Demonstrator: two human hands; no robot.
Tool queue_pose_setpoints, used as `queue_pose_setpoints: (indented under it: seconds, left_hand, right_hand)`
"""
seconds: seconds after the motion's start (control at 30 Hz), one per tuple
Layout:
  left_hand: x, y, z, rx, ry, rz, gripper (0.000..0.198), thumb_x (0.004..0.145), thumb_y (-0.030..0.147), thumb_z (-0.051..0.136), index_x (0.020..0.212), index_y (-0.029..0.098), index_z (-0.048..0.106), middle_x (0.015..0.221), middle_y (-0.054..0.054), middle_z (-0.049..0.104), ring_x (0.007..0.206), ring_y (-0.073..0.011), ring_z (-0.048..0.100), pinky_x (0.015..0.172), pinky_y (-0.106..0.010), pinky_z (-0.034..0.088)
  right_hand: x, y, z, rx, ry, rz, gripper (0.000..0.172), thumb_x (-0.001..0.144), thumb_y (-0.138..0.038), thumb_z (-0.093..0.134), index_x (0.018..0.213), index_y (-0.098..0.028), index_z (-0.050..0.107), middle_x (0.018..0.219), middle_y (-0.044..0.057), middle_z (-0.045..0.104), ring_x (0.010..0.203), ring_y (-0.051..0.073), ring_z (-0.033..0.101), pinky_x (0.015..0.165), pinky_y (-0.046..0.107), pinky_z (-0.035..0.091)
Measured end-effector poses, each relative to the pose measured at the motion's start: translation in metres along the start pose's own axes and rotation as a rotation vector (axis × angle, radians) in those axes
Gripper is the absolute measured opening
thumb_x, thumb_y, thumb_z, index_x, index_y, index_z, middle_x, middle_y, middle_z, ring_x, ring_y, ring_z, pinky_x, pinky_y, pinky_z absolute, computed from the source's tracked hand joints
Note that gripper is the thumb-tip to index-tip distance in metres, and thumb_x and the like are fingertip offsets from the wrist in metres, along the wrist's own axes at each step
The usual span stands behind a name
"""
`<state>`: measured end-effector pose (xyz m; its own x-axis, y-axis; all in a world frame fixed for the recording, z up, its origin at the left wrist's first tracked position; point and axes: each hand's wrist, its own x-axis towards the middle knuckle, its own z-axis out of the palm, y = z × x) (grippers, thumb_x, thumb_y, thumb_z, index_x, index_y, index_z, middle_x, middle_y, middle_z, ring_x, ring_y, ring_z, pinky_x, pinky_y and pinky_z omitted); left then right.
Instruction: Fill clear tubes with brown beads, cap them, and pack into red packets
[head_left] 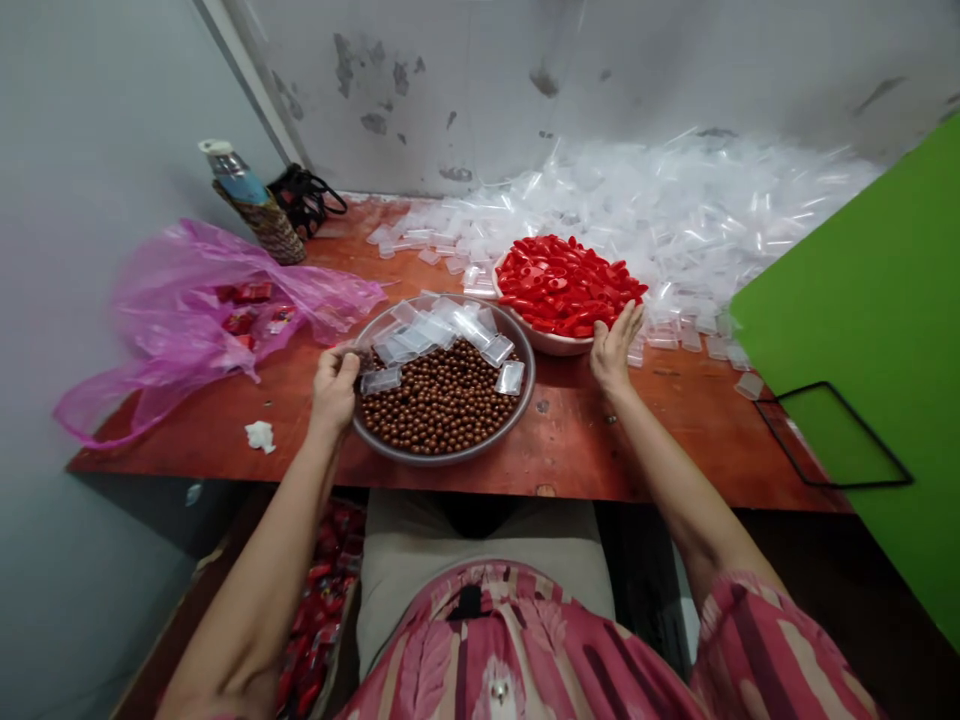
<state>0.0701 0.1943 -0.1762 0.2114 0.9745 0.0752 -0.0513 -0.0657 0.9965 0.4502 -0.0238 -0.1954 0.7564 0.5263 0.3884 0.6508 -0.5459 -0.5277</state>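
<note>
Two grips at work, what's where?

My left grip (335, 388) is narrow, pinching something small at the rim of the grey bowl (517, 395), about 11 o'clock; can't tell what. My right grip (615, 348) is wide, touching the white bowl (551, 345) of red plastic pieces (562, 285) at 1 o'clock.

How much is left?

Plenty: brown balls (435, 410) cover most of the grey bowl, with clear pouches (450, 330) on top, and a big pouch heap (660, 215) sits at 1 o'clock on the tabletop (637, 430).

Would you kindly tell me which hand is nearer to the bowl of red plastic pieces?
The right hand is nearer, its fingers against the bowl at its near right side. The left hand is farther away, at the left edge of the tray of brown balls.
</note>
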Motion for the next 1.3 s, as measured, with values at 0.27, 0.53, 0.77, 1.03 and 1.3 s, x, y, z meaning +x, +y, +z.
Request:
queue_pose_setpoints:
  seconds: [0.27,0.53,0.77,1.03,1.3]
  left_hand:
    - [-0.03,0.006,0.003,0.172,-0.011,0.107,0.037,0.077,0.05,0.058,0.096,0.018,0.053,0.1,-0.005,0.06,0.097,-0.017,0.056,0.092,-0.03,0.043]
    - [-0.079,0.014,0.024,0.184,0.072,0.139,0.027,0.088,0.044,0.049,0.1,0.019,0.051,0.113,-0.008,0.058,0.12,-0.0199,0.048,0.105,-0.034,0.035]
    - [-0.091,0.052,0.029,0.199,0.029,0.292,0.031,0.086,0.045,0.055,0.105,0.021,0.057,0.123,-0.009,0.055,0.115,-0.0198,0.054,0.097,-0.032,0.046]
    - [-0.089,0.059,0.058,-0.419,-0.441,-0.268,0.045,0.064,0.041,0.076,0.098,0.016,0.058,0.088,-0.003,0.067,0.08,-0.0148,0.066,0.075,-0.03,0.057]
    - [-0.094,0.054,0.06,-0.383,-0.501,-0.197,0.043,0.063,0.027,0.075,0.103,0.016,0.063,0.104,-0.006,0.068,0.094,-0.018,0.064,0.079,-0.03,0.055]
  right_hand:
    - [0.036,-0.001,0.006,0.006,-0.147,0.022,0.072,0.09,-0.038,0.029,0.147,-0.003,0.003,0.156,0.021,-0.002,0.144,0.028,-0.011,0.113,0.057,0.0]
    - [0.013,-0.066,-0.045,0.062,-0.055,-0.186,0.06,0.088,-0.034,0.043,0.142,-0.008,0.032,0.152,0.02,0.023,0.142,0.028,0.018,0.115,0.049,0.016]
    - [-0.056,-0.171,-0.05,0.061,-0.816,-0.792,0.027,0.082,-0.025,0.059,0.107,-0.019,0.066,0.104,0.01,0.07,0.094,0.028,0.065,0.086,0.041,0.05]
    - [-0.06,-0.175,-0.027,-0.038,-0.877,-0.955,0.02,0.082,-0.015,0.052,0.088,-0.02,0.07,0.085,0.007,0.073,0.077,0.023,0.066,0.072,0.035,0.05]
    - [-0.062,-0.173,-0.029,-0.05,-0.94,-0.942,0.025,0.075,-0.011,0.056,0.093,-0.02,0.071,0.088,0.007,0.072,0.08,0.022,0.066,0.075,0.034,0.05]
